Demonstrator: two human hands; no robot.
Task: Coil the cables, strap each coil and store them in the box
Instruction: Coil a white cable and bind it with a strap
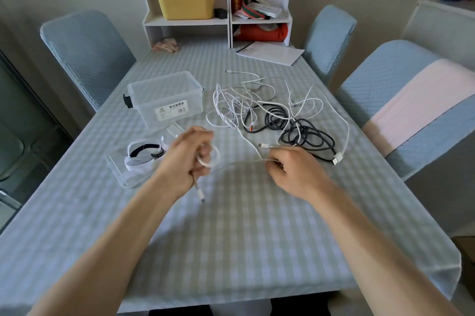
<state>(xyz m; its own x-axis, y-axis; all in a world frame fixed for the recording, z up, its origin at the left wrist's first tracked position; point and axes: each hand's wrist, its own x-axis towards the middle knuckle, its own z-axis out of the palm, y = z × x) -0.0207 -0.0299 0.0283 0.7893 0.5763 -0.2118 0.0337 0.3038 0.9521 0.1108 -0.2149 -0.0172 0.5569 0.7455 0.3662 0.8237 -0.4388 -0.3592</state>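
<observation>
At the far left of the desk (244, 225), the lid (123, 171) is lying upturned and carrying the straps (144, 155); the clear box (164, 98) is standing open just behind it, with no coil in it yet.

Your left hand (189, 158) is curling round a small loop of the white cable (241, 162), fingers closed on it, with one plug hanging below the fist. Your right hand (290, 167) is pinching the same cable further along, fingers bent tight, and the cable is running slack between the two hands.

To the right, the remaining white cables (239, 104) and the black cable (300, 127) are lying tangled together on the desk.

Risk: the cable you are feeding is trailing back into that pile, so pulling hard is likely to drag or knot the others. Loosening the left grip is likely to let the loop spring open.
</observation>
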